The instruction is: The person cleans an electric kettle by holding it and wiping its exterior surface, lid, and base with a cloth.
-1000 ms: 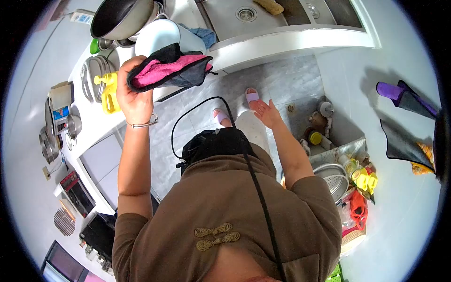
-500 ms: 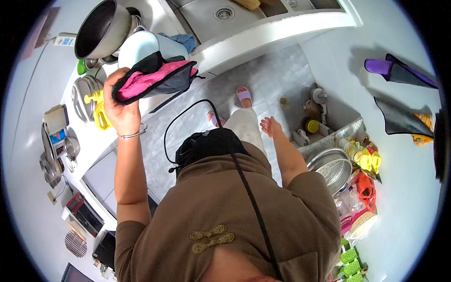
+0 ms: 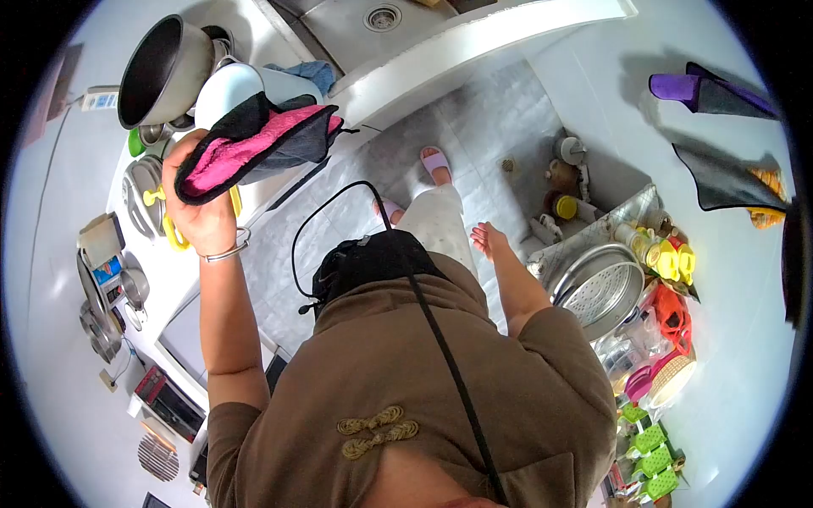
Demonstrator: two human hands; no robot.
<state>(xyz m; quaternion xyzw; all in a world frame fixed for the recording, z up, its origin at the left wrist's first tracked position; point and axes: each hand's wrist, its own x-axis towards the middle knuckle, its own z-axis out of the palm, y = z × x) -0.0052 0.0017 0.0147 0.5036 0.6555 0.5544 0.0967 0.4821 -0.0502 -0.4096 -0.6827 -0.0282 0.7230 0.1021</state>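
pink and grey cloth (image 3: 254, 146): up in the air by the bench (image 3: 169, 273); fluffy pink on one side, dark grey on the other, with a black edge all round; folded, with a dark flap over the pink;
left grip (image 3: 203, 216): fingers bent round the near end of the cloth, holding it;
bracelet (image 3: 225, 249): a thin silver ring on the left wrist;
right grip (image 3: 485, 240): held low over the floor (image 3: 491, 118), near the pale trouser leg (image 3: 436, 224); fingers loose and a bit bent, not closed on a thing;
white tub (image 3: 227, 89): on the bench, just behind the cloth in this view; i cannot tell if they touch;
big pan (image 3: 161, 72): dark inside, tipped on its side, next to the tub;
blue rag (image 3: 309, 74): between the tub and the metal sink (image 3: 339, 34);
yellow bottle (image 3: 175, 235): on the bench, partly behind the left grip;
blue label (image 3: 107, 271): on a pack far to the left; the words are too small to read;
white box (image 3: 100, 99): blue marks on it, too small to read;
purple cloth (image 3: 675, 87): by the wall, above another dark cloth (image 3: 716, 178);
metal steamer (image 3: 605, 286): full of holes, low on the right, near a red bag (image 3: 671, 315);
pink slippers (image 3: 436, 159): on the feet
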